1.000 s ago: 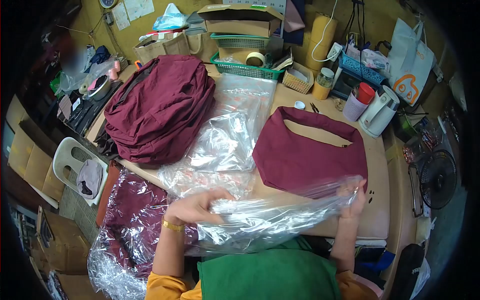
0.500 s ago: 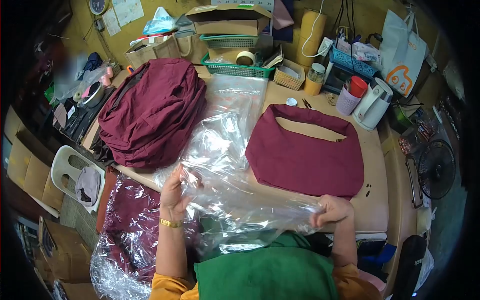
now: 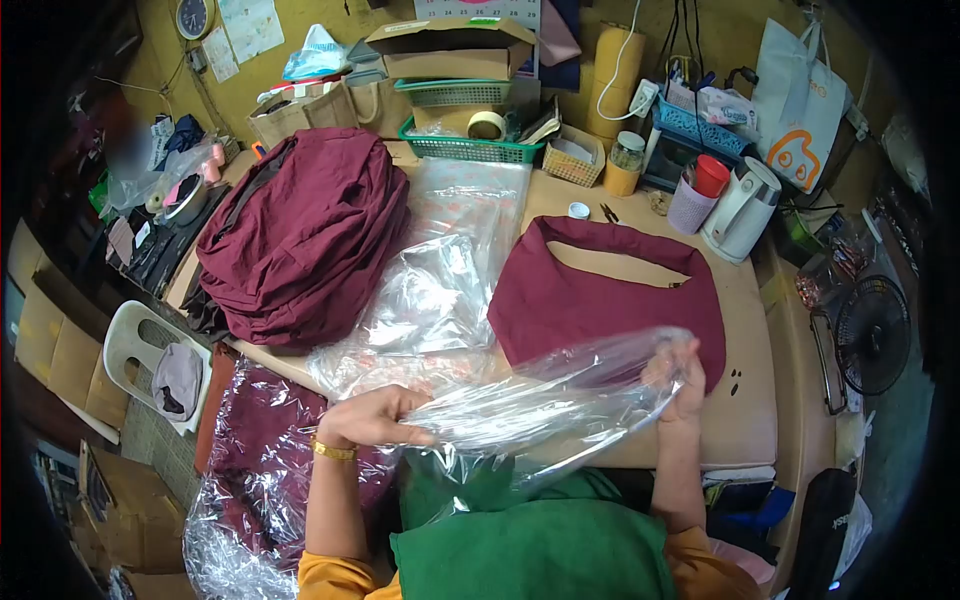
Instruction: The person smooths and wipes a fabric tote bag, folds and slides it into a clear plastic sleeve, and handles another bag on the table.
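Plastic (image 3: 550,400) between hands (image 3: 372,418) looks clear, glossy, creased.

Maroon shoulder bag (image 3: 600,300): I find its lower edge partly veiled by clear plastic film (image 3: 540,405). Right hand (image 3: 682,388), before the bag's right end: finger outlines blurred by film. Left hand (image 3: 372,418), left of the bag: some fingertips lost in folds. Wall calendar (image 3: 475,14), beyond the bag: top cut off. Green apron (image 3: 530,550), on the bag's near side: bottom cut off.
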Demonstrator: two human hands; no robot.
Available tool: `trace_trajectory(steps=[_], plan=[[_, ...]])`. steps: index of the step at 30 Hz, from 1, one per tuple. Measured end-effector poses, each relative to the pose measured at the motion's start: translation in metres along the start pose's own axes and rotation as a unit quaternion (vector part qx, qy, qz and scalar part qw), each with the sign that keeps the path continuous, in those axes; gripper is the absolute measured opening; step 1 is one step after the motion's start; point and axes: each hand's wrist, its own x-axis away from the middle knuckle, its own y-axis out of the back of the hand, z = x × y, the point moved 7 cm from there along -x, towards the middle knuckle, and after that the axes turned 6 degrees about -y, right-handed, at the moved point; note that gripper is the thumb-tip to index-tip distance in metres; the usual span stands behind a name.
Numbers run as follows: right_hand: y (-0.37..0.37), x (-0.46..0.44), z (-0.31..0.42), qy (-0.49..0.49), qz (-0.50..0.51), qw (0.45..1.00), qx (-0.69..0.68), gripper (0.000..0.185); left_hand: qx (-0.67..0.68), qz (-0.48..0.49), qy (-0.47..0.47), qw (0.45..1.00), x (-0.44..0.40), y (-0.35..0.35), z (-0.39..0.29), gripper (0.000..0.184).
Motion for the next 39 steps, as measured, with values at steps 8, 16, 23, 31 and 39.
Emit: trace_trajectory(steps=[8, 16, 23, 31, 39], plan=[[0.030, 0.005, -0.012, -0.032, -0.009, 0.965, 0.260, 0.032, 0.493, -0.155, -0.175, 0.838, 0.012, 0.039, 0.017, 0.039], [0.000, 0.014, -0.037, -0.197, 0.135, 0.834, 0.498, 0.050, 0.374, -0.410, -0.215, 0.803, 0.006, 0.054, -0.004, 0.018], [0.028, 0.006, -0.016, -0.152, 0.077, 0.977, -0.127, 0.052, 0.023, -0.086, -0.034, 0.996, -0.003, 0.011, -0.008, 0.018], [0.000, 0.016, -0.018, -0.088, 0.038, 0.972, 0.213, 0.030, 0.328, -0.330, -0.225, 0.856, 0.027, 0.031, -0.028, 0.058], [0.039, 0.039, -0.004, -0.285, 0.186, 0.894, 0.292, 0.052, 0.118, -0.097, -0.032, 0.988, 0.044, 0.030, -0.017, 0.046]])
